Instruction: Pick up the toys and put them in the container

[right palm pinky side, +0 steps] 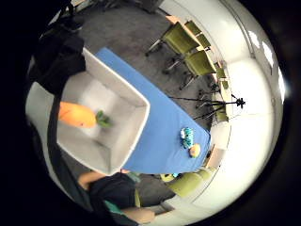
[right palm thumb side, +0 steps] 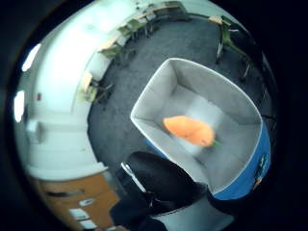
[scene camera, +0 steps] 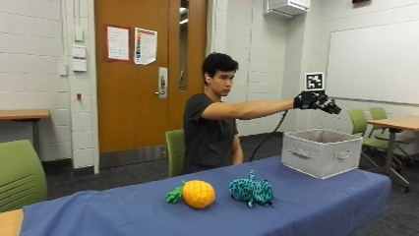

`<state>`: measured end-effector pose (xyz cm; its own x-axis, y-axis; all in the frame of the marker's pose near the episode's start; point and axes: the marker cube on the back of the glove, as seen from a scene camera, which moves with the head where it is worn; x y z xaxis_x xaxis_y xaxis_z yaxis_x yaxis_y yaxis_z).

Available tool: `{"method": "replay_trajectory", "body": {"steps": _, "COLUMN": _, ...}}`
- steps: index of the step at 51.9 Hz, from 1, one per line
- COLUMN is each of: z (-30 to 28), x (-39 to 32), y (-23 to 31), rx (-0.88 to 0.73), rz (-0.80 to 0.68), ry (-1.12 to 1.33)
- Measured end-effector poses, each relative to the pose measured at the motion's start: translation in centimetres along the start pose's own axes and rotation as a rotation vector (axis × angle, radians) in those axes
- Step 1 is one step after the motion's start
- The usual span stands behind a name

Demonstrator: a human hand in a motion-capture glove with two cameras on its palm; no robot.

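Outside view: the gloved hand (scene camera: 316,102) is held high over the box (scene camera: 320,152) with its fingers spread and nothing in it, likely so a toy could be dropped straight in. A carrot (right palm thumb side: 189,130) is seen on the box's floor. A pineapple (scene camera: 194,193) and a teal toy (scene camera: 251,190) are left on the desk (scene camera: 314,206), side by side, well apart from the box. No words can be read on them.

Classroom, whiteboard (scene camera: 373,61), painted block walls, green chairs (scene camera: 367,125), wooden door (scene camera: 147,73)
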<state>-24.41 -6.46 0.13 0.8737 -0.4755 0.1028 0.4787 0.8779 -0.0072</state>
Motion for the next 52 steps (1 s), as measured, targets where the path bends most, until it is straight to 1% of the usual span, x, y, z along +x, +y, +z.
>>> {"method": "replay_trajectory", "body": {"steps": 2, "z": -0.7, "x": -1.0, "y": 0.7, "rx": 0.018, "rz": -0.022, "ry": -0.037}}
{"method": "replay_trajectory", "body": {"steps": 5, "z": -1.7, "x": 0.5, "y": 2.3, "rx": 0.039, "rz": -0.042, "ry": -0.051}}
{"method": "replay_trajectory", "body": {"steps": 7, "z": -2.1, "x": 2.3, "y": 3.3, "rx": 0.049, "rz": -0.027, "ry": -0.017}}
{"method": "replay_trajectory", "body": {"steps": 11, "z": -2.8, "x": 8.1, "y": 5.5, "rx": 0.074, "rz": 0.117, "ry": 0.153}}
{"method": "replay_trajectory", "body": {"steps": 15, "z": -4.0, "x": 11.6, "y": 8.5, "rx": 0.1, "rz": 0.113, "ry": 0.113}}
{"method": "replay_trajectory", "body": {"steps": 19, "z": -4.2, "x": 17.0, "y": 10.5, "rx": 0.106, "rz": 0.289, "ry": 0.197}}
{"method": "replay_trajectory", "body": {"steps": 25, "z": -4.0, "x": 23.2, "y": 14.2, "rx": 0.133, "rz": 0.385, "ry": 0.212}}
{"method": "replay_trajectory", "body": {"steps": 31, "z": -1.5, "x": 30.6, "y": 18.1, "rx": 0.118, "rz": 0.484, "ry": 0.202}}
{"method": "replay_trajectory", "body": {"steps": 36, "z": 2.0, "x": 34.6, "y": 19.9, "rx": 0.069, "rz": 0.534, "ry": 0.185}}
{"method": "replay_trajectory", "body": {"steps": 52, "z": 11.2, "x": 40.9, "y": 22.3, "rx": -0.054, "rz": 0.599, "ry": 0.144}}
